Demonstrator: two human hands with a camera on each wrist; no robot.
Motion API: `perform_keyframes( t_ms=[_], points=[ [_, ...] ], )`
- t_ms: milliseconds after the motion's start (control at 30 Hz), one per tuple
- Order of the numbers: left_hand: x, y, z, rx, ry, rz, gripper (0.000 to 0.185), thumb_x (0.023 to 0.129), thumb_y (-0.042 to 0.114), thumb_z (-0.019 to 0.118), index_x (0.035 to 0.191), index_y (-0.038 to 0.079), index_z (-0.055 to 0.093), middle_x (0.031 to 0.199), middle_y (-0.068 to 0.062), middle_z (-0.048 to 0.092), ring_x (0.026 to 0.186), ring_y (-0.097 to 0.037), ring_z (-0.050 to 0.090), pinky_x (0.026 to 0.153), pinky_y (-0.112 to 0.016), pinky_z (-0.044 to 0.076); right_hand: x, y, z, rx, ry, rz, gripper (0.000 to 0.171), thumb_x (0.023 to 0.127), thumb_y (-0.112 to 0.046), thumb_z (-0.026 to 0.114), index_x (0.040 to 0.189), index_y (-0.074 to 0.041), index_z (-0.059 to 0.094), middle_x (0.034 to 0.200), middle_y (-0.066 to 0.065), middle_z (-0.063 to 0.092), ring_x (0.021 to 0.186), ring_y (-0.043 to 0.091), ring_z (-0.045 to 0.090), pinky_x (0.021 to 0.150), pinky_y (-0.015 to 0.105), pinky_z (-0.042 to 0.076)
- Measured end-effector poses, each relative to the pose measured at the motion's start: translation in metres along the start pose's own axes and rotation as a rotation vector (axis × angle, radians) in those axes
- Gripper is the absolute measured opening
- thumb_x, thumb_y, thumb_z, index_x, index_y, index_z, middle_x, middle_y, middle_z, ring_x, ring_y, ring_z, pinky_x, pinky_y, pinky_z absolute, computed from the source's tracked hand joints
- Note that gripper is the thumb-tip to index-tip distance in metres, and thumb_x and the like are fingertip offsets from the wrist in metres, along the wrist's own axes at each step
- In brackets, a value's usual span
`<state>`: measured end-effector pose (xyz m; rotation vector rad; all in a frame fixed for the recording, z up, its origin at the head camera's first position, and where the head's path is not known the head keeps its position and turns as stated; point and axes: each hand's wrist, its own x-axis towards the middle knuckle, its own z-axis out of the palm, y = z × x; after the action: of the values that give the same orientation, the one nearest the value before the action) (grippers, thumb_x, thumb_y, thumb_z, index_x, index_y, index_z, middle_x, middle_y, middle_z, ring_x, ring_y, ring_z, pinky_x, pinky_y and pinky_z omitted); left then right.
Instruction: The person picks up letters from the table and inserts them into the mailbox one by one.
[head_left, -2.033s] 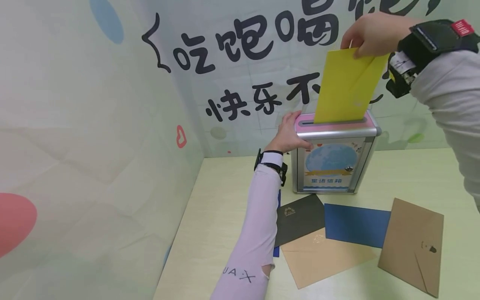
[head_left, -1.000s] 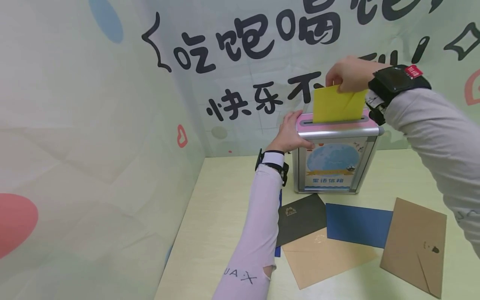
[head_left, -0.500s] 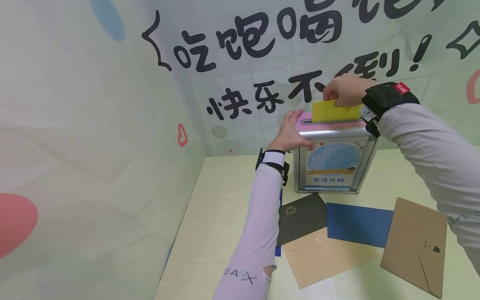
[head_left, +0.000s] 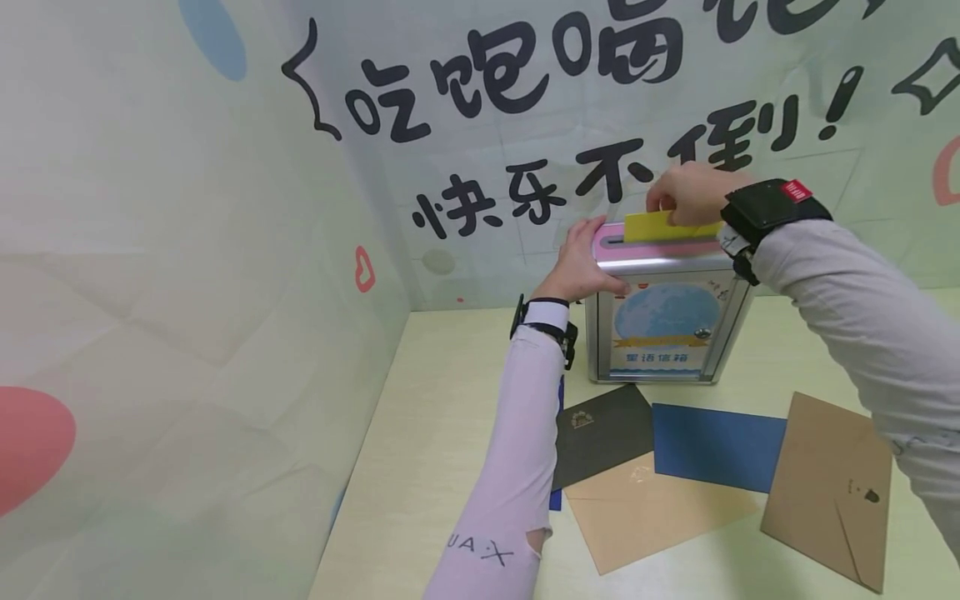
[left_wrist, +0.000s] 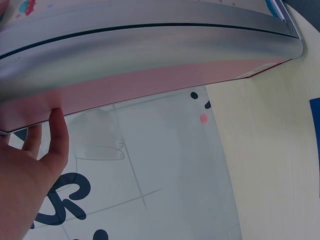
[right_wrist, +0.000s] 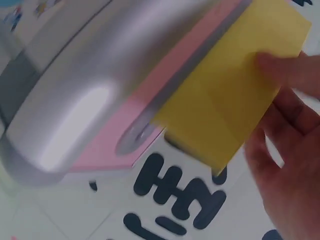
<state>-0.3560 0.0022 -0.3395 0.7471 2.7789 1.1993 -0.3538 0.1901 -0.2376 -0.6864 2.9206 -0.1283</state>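
Note:
A silver-framed letter box point(head_left: 660, 329) with a pink top stands against the back wall. My left hand point(head_left: 576, 271) grips its upper left corner, thumb on the front face. In the left wrist view, that hand's fingers point(left_wrist: 59, 135) touch the pink surface point(left_wrist: 130, 87). Between thumb and fingers, my right hand point(head_left: 692, 193) pinches the upper edge of a yellow envelope point(head_left: 647, 228). The envelope's lower part is hidden inside the slot point(right_wrist: 142, 131) in the pink top, and a strip of yellow point(right_wrist: 220, 90) shows above it in the right wrist view.
Before the box lie a black envelope point(head_left: 606, 432), a blue envelope point(head_left: 716, 446), a light tan envelope point(head_left: 645, 521) and a brown envelope point(head_left: 821, 492). Another blue edge point(head_left: 556, 500) peeks out beside my left sleeve. Paper-covered walls rise behind and at left.
My right hand has moved down and left, and the yellow envelope has gone down into the slot until just a narrow strip shows. My left hand has stayed on the letter box.

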Motion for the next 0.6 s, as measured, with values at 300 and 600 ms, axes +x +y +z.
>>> perform_keyframes(
  t_ms=[300,600],
  points=[
    [0.000,0.000,0.000,0.021,0.003,0.008,0.106,0.056,0.020,0.082,0.143,0.014,0.023,0.145,-0.006,0.020,0.121,-0.019,0.030,0.098,-0.031,0.034,-0.011,0.023,0.001,0.062,-0.075,0.122,0.116,0.071,-0.067,0.058,0.143,-0.011,-0.014,0.142,0.023,-0.026,0.127,0.049,-0.020,0.093,0.072,-0.005],
    [0.000,0.001,-0.001,0.038,0.009,0.007,0.106,0.056,0.019,0.082,0.143,0.014,0.023,0.145,-0.007,0.020,0.121,-0.020,0.031,0.098,-0.030,0.034,-0.018,0.040,0.010,0.099,-0.071,0.146,0.124,0.066,-0.062,0.066,0.142,-0.009,-0.017,0.140,0.024,-0.029,0.124,0.053,-0.023,0.089,0.076,-0.001]
  ],
)
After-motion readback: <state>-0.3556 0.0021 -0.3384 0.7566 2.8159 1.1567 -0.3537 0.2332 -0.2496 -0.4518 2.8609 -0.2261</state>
